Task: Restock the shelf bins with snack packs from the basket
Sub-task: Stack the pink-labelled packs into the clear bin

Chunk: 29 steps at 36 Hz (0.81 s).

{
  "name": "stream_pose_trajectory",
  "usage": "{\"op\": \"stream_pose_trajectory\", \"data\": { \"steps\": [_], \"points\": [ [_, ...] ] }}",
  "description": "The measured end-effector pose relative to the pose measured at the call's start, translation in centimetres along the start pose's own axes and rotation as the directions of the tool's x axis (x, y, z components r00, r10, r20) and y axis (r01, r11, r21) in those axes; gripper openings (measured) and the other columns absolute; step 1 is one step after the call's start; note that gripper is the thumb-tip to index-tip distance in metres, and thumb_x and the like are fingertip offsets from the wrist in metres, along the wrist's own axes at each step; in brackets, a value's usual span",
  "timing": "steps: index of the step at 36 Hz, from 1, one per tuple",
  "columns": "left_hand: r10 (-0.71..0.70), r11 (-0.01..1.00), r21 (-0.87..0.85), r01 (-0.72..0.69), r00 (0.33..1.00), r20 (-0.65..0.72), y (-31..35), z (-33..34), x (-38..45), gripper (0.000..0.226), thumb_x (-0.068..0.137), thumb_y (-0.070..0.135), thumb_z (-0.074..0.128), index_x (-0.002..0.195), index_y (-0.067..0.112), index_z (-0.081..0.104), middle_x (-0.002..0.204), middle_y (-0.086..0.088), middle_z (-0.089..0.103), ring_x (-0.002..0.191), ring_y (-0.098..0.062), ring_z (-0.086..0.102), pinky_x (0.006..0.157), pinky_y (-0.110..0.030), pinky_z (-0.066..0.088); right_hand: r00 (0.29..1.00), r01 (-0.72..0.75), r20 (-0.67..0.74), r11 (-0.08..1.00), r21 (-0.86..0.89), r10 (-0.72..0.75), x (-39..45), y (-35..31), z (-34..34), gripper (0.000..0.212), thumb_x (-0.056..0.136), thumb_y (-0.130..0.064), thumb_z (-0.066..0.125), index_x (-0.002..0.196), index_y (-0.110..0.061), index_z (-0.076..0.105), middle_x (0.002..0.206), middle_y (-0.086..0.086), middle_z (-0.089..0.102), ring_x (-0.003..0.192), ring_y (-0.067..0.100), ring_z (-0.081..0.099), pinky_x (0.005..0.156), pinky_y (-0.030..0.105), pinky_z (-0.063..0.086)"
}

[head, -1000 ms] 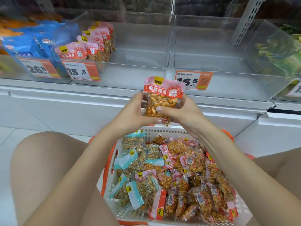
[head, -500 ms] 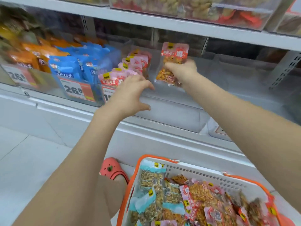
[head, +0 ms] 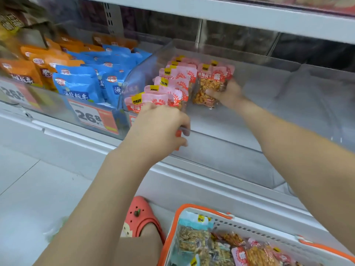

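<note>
Since half a second ago both hands have gone deeper into the clear bin; the pack that was held above its front edge is now low inside, beside the standing row.

Nearest, at 5 o'clock: white basket with orange rim (head: 173, 223), well stocked with snack packs (head: 194, 237), teal-topped and pink-topped. Much restocking left, by my reckoning. Coral clog (head: 138, 217) on pale floor tile at 6 o'clock.

Mid-distance: left hand (head: 159, 129) at the front wall of the clear bin (head: 221, 131), fingers curled over its lip, fingertips against the front pink pack. Likely steadying the row so it does not topple forward as the new pack goes in.

Further, 1 o'clock of that: right hand (head: 226, 93) grips a pink-topped peanut pack (head: 209, 83), fingers curled round its lower half, holding it upright just right of the row of pink packs (head: 172, 83). Label faces front like the others, probably starting a second column. Whether its base touches the bin floor, cannot tell.

Right part of the bin bare. At 10 o'clock, blue packs (head: 76, 83) behind a 26.8 price tag (head: 90, 116); orange packs (head: 23, 72) beyond. White shelf board (head: 249, 14) overhead at 12.
</note>
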<state>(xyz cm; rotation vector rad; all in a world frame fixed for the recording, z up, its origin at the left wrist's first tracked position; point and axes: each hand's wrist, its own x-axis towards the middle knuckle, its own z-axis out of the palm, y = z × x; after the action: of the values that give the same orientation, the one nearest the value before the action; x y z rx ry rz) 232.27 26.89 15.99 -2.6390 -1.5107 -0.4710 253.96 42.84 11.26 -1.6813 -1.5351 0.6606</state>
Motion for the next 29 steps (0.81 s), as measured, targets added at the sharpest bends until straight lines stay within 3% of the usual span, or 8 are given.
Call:
{"op": "stream_pose_trajectory", "data": {
  "steps": [5, 9, 16, 20, 23, 25, 27, 29],
  "points": [
    [-0.023, 1.000, 0.016, 0.023, 0.999, 0.028, 0.3, 0.0, -0.5, 0.014, 0.086, 0.038, 0.063, 0.099, 0.033, 0.067, 0.106, 0.012, 0.067, 0.110, -0.012, 0.053, 0.089, -0.029, 0.028, 0.997, -0.002, -0.079, 1.000, 0.007, 0.002, -0.3, -0.6, 0.3, 0.078, 0.072, -0.024, 0.084, 0.131, -0.002, 0.038, 0.132, 0.007, 0.054, 0.124, 0.020, 0.051, 0.094, 0.021, 0.038],
    [-0.049, 0.999, 0.012, 0.048, 0.998, 0.047, 0.7, -0.1, -0.6, 0.014, 0.088, 0.036, 0.063, 0.101, 0.033, 0.066, 0.105, 0.014, 0.066, 0.110, -0.010, 0.052, 0.090, -0.030, 0.025, 0.995, 0.017, -0.102, 0.999, -0.046, -0.022, -1.1, -1.0, 1.0, 0.087, 0.069, -0.022, 0.086, 0.132, -0.003, 0.029, 0.137, 0.008, 0.047, 0.129, 0.022, 0.044, 0.102, 0.027, 0.036],
    [-0.076, 0.997, -0.012, 0.077, 0.994, 0.078, 0.8, -0.2, -0.7, 0.013, 0.090, 0.034, 0.061, 0.102, 0.032, 0.066, 0.105, 0.015, 0.066, 0.108, -0.010, 0.052, 0.088, -0.029, 0.019, 0.981, 0.053, -0.186, 0.999, -0.011, -0.054, -0.9, -1.3, 1.3, 0.076, 0.073, -0.019, 0.083, 0.131, -0.005, 0.036, 0.132, 0.011, 0.051, 0.125, 0.027, 0.049, 0.097, 0.030, 0.040],
    [-0.078, 0.997, -0.022, 0.081, 0.993, 0.086, 0.8, -0.2, -0.7, 0.013, 0.090, 0.034, 0.061, 0.102, 0.032, 0.066, 0.105, 0.015, 0.066, 0.109, -0.009, 0.052, 0.089, -0.029, 0.019, 0.990, 0.004, -0.143, 0.999, -0.043, -0.010, -0.9, -1.0, 1.6, 0.088, 0.070, -0.030, 0.085, 0.139, -0.013, 0.032, 0.140, 0.010, 0.042, 0.131, 0.027, 0.040, 0.107, 0.034, 0.035],
    [-0.081, 0.996, -0.032, 0.084, 0.993, 0.086, 0.9, -0.1, -0.7, 0.012, 0.090, 0.033, 0.061, 0.102, 0.032, 0.066, 0.105, 0.015, 0.066, 0.108, -0.009, 0.052, 0.089, -0.030, 0.018, 0.990, -0.024, -0.138, 0.998, 0.061, 0.033, -1.3, -1.3, 2.3, 0.101, 0.066, -0.021, 0.088, 0.142, -0.012, 0.023, 0.137, 0.008, 0.047, 0.128, 0.025, 0.046, 0.106, 0.036, 0.039],
    [-0.083, 0.995, -0.039, 0.087, 0.993, 0.088, 0.9, -0.1, -0.7, 0.012, 0.090, 0.033, 0.061, 0.101, 0.032, 0.066, 0.103, 0.015, 0.066, 0.108, -0.009, 0.052, 0.088, -0.029, 0.018, 0.975, -0.032, -0.214, 0.992, 0.120, 0.057, -1.5, -1.8, 2.6, 0.107, 0.065, -0.016, 0.089, 0.144, -0.014, 0.018, 0.138, 0.010, 0.046, 0.128, 0.026, 0.046, 0.105, 0.038, 0.041],
    [-0.087, 0.995, -0.048, 0.091, 0.992, 0.087, 0.9, -0.1, -0.7, 0.012, 0.090, 0.032, 0.061, 0.101, 0.032, 0.066, 0.102, 0.015, 0.066, 0.107, -0.009, 0.052, 0.085, -0.028, 0.017, 0.963, 0.008, -0.267, 0.992, 0.129, 0.027, -1.5, -1.9, 2.5, 0.112, 0.066, -0.014, 0.088, 0.149, -0.023, 0.013, 0.143, 0.011, 0.038, 0.128, 0.022, 0.042, 0.105, 0.037, 0.039],
    [-0.088, 0.994, -0.050, 0.093, 0.993, 0.083, 0.9, -0.1, -0.8, 0.012, 0.090, 0.032, 0.061, 0.101, 0.031, 0.066, 0.101, 0.015, 0.066, 0.106, -0.009, 0.052, 0.081, -0.027, 0.014, 0.974, 0.059, -0.223, 0.997, 0.053, -0.046, -1.6, -1.9, 2.2, 0.107, 0.071, -0.012, 0.085, 0.150, -0.027, 0.015, 0.144, 0.011, 0.033, 0.125, 0.019, 0.039, 0.104, 0.032, 0.037]
  ]
}}
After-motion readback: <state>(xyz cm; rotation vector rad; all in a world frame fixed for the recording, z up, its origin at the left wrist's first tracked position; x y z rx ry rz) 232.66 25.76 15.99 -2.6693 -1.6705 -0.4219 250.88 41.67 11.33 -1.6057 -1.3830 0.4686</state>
